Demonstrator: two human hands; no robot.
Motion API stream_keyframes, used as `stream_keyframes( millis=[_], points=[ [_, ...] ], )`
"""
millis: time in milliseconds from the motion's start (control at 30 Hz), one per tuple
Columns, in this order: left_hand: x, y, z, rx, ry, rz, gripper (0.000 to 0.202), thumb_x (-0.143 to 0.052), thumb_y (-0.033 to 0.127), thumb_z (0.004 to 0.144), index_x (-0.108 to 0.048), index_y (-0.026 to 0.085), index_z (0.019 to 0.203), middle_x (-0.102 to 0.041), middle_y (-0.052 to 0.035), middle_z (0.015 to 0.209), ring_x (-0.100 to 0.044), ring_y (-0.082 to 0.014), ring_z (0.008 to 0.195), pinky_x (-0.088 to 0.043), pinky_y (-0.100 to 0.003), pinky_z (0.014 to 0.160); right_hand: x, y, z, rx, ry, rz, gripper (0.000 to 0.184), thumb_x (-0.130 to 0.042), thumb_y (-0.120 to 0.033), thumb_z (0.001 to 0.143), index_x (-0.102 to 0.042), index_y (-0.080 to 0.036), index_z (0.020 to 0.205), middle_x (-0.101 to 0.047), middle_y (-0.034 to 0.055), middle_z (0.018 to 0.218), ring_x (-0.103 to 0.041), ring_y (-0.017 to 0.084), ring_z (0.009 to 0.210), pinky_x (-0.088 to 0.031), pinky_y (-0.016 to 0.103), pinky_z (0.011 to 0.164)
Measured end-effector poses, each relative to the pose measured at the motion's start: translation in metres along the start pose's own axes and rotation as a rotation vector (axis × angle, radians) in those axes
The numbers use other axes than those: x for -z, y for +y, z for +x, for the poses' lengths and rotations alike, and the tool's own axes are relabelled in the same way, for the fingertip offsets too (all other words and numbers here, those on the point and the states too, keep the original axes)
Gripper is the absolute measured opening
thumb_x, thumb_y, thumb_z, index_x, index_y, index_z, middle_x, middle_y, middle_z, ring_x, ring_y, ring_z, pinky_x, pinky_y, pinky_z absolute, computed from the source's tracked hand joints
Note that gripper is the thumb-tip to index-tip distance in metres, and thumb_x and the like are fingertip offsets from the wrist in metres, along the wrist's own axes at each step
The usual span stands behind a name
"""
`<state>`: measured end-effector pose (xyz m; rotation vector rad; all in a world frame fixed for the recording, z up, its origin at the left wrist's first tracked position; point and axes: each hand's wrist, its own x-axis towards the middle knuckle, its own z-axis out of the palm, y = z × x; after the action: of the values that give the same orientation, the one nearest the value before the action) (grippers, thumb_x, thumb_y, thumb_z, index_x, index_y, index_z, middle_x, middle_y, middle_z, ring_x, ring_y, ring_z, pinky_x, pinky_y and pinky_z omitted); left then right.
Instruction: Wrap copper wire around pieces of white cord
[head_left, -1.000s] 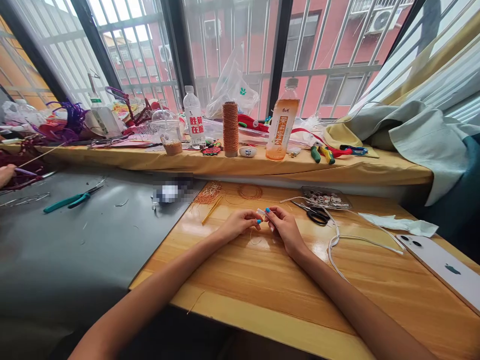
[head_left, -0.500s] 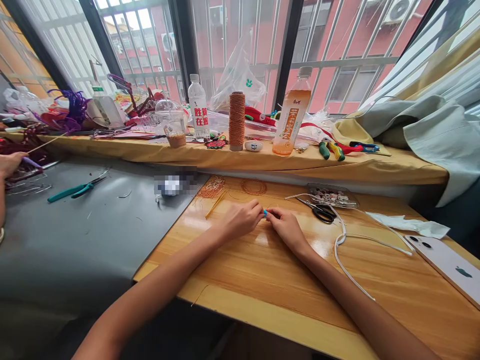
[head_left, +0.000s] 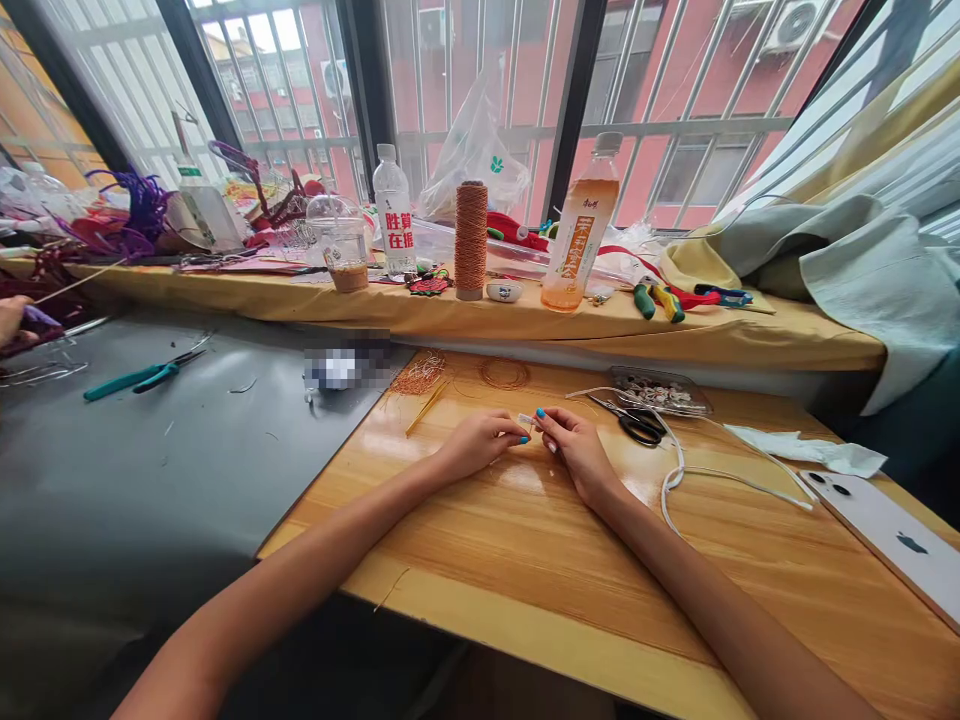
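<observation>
Above the wooden table [head_left: 465,560], my left hand [head_left: 480,442] and my right hand [head_left: 576,447] meet with their fingertips almost touching. Between them is a small whitish piece [head_left: 526,420], too small to name. The thumb and fingers of each hand are pinched at it, and blue nails show on both. Beyond my left hand lie a thin yellow stick [head_left: 426,410], a heap of orange and white thread bits [head_left: 421,373] and a coil of orange thread [head_left: 504,374]. Black-handled scissors [head_left: 641,428] lie to the right of my right hand.
White cords [head_left: 679,470], a clear tray of small pieces [head_left: 660,390], a tissue [head_left: 810,450] and a phone [head_left: 892,540] lie on the right. Teal pliers [head_left: 146,377] rest on the grey mat. A thread spool [head_left: 471,240] and bottles line the sill. Another person's hand [head_left: 13,322] shows far left.
My fingers have turned and parted slightly, so the whitish piece now shows between them. The view has shifted a little, and the other person's hand has moved left.
</observation>
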<state>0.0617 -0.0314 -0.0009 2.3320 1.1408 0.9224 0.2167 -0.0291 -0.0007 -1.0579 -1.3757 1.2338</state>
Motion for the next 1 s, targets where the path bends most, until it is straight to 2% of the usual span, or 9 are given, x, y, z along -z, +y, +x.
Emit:
stream_keyframes(
  millis=[133,267,433,567,700,800,900,1000],
  points=[
    [0.004,-0.007,0.002,-0.009,-0.078,0.153,0.02,-0.044,0.019,0.079,-0.063,0.016,0.085,-0.06,-0.002,0.078,-0.054,-0.0098,0.071,-0.038,-0.017,0.063,0.001,-0.005,-0.002,-0.002,-0.131,-0.174,0.024,-0.054,-0.039,0.066,-0.054,-0.015,0.066,-0.04,-0.0046,0.052,-0.029,0.007,0.046,-0.02,0.021,0.044],
    [0.015,-0.008,0.001,-0.087,-0.1,0.489,0.022,-0.04,0.026,0.081,-0.06,0.019,0.088,-0.057,-0.0022,0.085,-0.054,-0.0111,0.069,-0.037,-0.019,0.058,-0.002,-0.01,-0.002,0.071,-0.204,-0.413,0.021,-0.048,-0.032,0.069,-0.055,-0.015,0.061,-0.044,-0.0034,0.051,-0.034,0.008,0.048,-0.023,0.021,0.046],
    [0.022,0.01,0.0,-0.219,-0.095,0.814,0.02,-0.037,0.017,0.08,-0.056,0.015,0.082,-0.053,-0.0045,0.078,-0.052,-0.0131,0.069,-0.035,-0.021,0.053,-0.01,-0.014,-0.001,0.188,-0.132,-0.639,0.021,-0.043,-0.025,0.069,-0.054,-0.016,0.054,-0.055,0.0009,0.056,-0.045,0.012,0.055,-0.029,0.023,0.053],
    [0.019,0.023,-0.001,-0.256,-0.088,0.869,0.019,-0.036,0.011,0.079,-0.055,0.012,0.077,-0.053,-0.007,0.075,-0.051,-0.0153,0.074,-0.037,-0.022,0.057,-0.013,-0.013,-0.001,0.201,-0.038,-0.716,0.023,-0.04,-0.023,0.07,-0.055,-0.016,0.054,-0.059,0.0036,0.059,-0.048,0.014,0.058,-0.032,0.024,0.056],
    [0.008,0.028,-0.003,-0.125,-0.016,0.698,0.023,-0.035,0.017,0.082,-0.057,0.013,0.081,-0.056,-0.0068,0.078,-0.052,-0.0143,0.07,-0.038,-0.023,0.058,-0.011,-0.005,0.002,0.169,0.032,-0.644,0.021,-0.042,-0.025,0.07,-0.057,-0.015,0.06,-0.061,0.0048,0.065,-0.05,0.015,0.061,-0.033,0.024,0.058],
    [-0.001,0.028,-0.003,0.045,0.042,0.338,0.022,-0.041,0.025,0.08,-0.061,0.015,0.081,-0.06,-0.004,0.08,-0.054,-0.0124,0.069,-0.04,-0.022,0.061,-0.007,0.002,0.004,0.116,0.086,-0.467,0.023,-0.045,-0.034,0.07,-0.056,-0.015,0.062,-0.057,0.0024,0.06,-0.047,0.013,0.056,-0.032,0.024,0.054],
    [-0.005,0.024,-0.001,0.228,-0.034,-0.067,0.018,-0.049,0.022,0.075,-0.064,0.013,0.076,-0.063,-0.0025,0.075,-0.055,-0.0116,0.067,-0.041,-0.021,0.063,-0.003,0.005,0.005,0.062,0.093,-0.242,0.028,-0.049,-0.043,0.068,-0.053,-0.015,0.063,-0.047,-0.0024,0.05,-0.036,0.009,0.046,-0.027,0.022,0.047],
    [-0.002,0.016,0.004,0.359,-0.108,-0.342,0.017,-0.05,0.018,0.072,-0.064,0.009,0.078,-0.065,-0.0037,0.073,-0.057,-0.0118,0.067,-0.042,-0.021,0.064,-0.001,0.004,0.005,0.022,0.033,-0.096,0.03,-0.052,-0.046,0.065,-0.051,-0.016,0.064,-0.041,-0.0047,0.05,-0.029,0.007,0.043,-0.021,0.022,0.044]
  ],
)
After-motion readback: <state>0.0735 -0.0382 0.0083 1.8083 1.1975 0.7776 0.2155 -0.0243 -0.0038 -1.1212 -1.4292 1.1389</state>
